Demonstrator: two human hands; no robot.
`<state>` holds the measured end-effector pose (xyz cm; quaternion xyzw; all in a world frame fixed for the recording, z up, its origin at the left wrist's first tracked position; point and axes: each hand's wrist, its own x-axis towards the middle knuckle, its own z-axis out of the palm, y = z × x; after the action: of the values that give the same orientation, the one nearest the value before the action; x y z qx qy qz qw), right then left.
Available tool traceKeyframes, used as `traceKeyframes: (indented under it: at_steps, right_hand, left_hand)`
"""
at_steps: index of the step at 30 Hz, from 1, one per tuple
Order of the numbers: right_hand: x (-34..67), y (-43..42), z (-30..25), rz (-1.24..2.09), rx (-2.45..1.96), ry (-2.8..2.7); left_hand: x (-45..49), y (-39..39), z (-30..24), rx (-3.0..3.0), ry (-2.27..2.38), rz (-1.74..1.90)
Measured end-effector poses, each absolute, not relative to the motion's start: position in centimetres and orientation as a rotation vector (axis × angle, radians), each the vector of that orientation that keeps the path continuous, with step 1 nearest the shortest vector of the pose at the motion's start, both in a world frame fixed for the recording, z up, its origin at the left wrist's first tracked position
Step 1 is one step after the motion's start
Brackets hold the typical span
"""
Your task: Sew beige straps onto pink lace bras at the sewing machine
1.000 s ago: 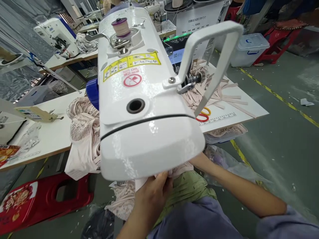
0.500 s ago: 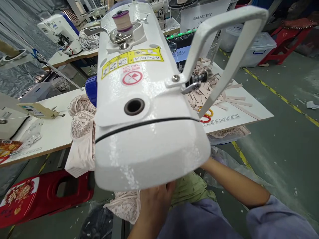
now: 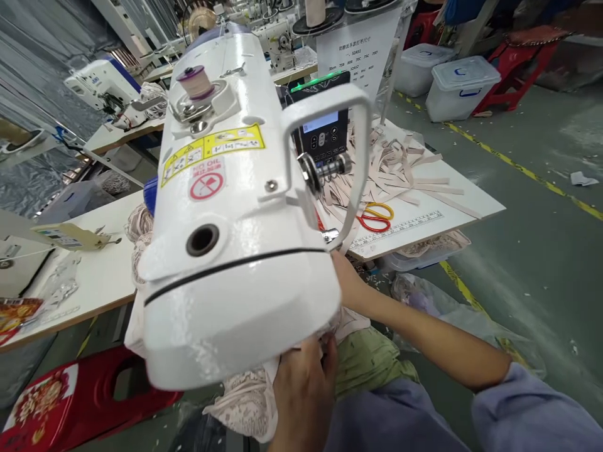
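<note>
A big white sewing machine head (image 3: 226, 207) fills the middle of the view and hides most of the work under it. My left hand (image 3: 301, 389) sits below its near end, fingers closed on pale pink lace fabric (image 3: 245, 408) that hangs off the table edge. My right hand (image 3: 346, 279) reaches in under the right side of the machine, by the white thread guard (image 3: 330, 125). Its fingers are hidden behind the machine.
The white table (image 3: 443, 201) carries a heap of beige strips (image 3: 400, 169), red and yellow scissors (image 3: 374, 216) and a control panel (image 3: 325, 129). More lace (image 3: 136, 226) lies left of the machine. A red stool (image 3: 70, 395) stands at lower left, plastic bins (image 3: 461, 85) at the far right.
My head has shifted, so the machine now sits further left in view. My right hand has moved up to the machine's right side. My left hand stays on the lace.
</note>
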<state>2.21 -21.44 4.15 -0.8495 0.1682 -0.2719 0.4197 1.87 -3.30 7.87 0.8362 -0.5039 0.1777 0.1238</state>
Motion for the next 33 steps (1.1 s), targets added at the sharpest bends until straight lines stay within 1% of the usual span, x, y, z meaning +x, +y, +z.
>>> traceKeyframes:
  at_steps: [3, 9, 12, 22, 29, 33]
  right_hand:
    - [2.0, -21.5, 4.6, -0.698, -2.056, 0.406]
    - [0.9, -21.5, 5.6, -0.814, -1.736, 0.343]
    - [0.3, -21.2, 5.4, -0.817, -1.658, 0.369]
    - [-2.3, -20.2, 3.8, -0.587, -1.503, 0.472]
    - [-3.6, -18.9, 4.3, -0.526, -1.429, 0.430]
    - [-5.1, -18.2, 4.8, -0.488, -1.452, 0.414]
  left_hand:
    - [1.6, -3.2, 7.4, 2.468, -1.428, 0.517]
    - [2.1, -2.8, 7.2, 2.515, -1.503, 0.465]
    - [2.3, -2.5, 7.3, 2.506, -1.462, 0.461]
    - [2.6, -2.1, 7.0, 2.451, -1.484, 0.365]
    - [2.6, -2.3, 6.7, 2.386, -1.349, 0.630]
    - [1.5, -2.5, 7.0, 2.320, -1.435, 0.594]
